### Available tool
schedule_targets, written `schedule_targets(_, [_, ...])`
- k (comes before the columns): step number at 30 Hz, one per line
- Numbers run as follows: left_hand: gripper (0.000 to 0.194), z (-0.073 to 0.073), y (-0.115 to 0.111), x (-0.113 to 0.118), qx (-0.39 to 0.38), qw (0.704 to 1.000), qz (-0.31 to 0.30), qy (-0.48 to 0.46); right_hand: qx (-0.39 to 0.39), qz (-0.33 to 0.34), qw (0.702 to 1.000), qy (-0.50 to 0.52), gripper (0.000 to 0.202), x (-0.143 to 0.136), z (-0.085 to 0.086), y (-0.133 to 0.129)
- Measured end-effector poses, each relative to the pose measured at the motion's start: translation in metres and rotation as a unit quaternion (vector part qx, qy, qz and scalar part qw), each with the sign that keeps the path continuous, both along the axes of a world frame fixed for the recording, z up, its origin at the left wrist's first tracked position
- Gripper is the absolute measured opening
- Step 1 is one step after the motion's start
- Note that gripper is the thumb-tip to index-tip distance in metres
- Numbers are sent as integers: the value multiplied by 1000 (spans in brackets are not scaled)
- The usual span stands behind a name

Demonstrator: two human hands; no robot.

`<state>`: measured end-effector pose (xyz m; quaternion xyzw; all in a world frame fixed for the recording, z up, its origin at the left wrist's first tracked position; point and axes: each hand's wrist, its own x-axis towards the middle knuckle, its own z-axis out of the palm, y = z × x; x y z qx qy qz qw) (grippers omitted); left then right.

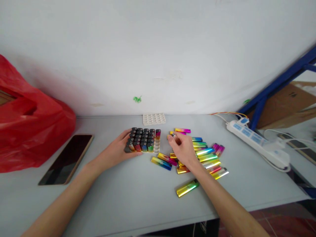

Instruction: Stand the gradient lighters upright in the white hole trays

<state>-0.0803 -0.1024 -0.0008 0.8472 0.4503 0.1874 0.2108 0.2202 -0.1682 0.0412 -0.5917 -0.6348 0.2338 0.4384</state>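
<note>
The step in hand looks like standing shiny, metallic, lighter-shaped tubes in a white tray with rounded pockets (156,149) on the pale grey desk (123,197). To do it well, the left hand (119,144) should brace the tray without squeezing; its fingers are curled around the packed left end, thumb along the near edge. The fingers of the right hand (182,148) are pinched together, apparently on a small tube with a silvery end (173,135), mostly hidden by the hand, so its colours and tilt cannot be told. That tube is best turned upright above a bare pocket and lowered straight down, since a slanted entry could knock its neighbours. The bare pockets lie in the tray's rightmost column, nearer the person than a magenta-and-gold standing tube (158,134). Filling from the far side forward would probably leave the knuckles most room.

The upright black-topped tubes (139,136) stand close together in rows, glossy colours showing on the nearest ones. To the right, a loose heap of mirror-bright tubes (208,158) lies on its side at mixed angles, fading between yellow, green, blue and magenta. A yellow-and-green tube (187,188) lies nearest the desk's front edge; a yellow-and-blue tube (161,163) lies between heap and tray.
</note>
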Motion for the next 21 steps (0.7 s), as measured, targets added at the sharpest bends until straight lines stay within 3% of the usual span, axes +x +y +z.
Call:
schedule_targets(4, [78, 0, 1, 0, 1, 1000, -1, 2, 6, -1, 1000, -18, 52, 0, 2, -1])
schedule_targets(12, [76, 2, 0, 1, 5, 1000, -3, 0, -11, 6, 999, -36, 40, 4, -4, 1])
schedule_targets(21, [69, 2, -1, 2, -6, 1000, -18, -8, 34, 127, 989, -73, 43, 7, 6, -1])
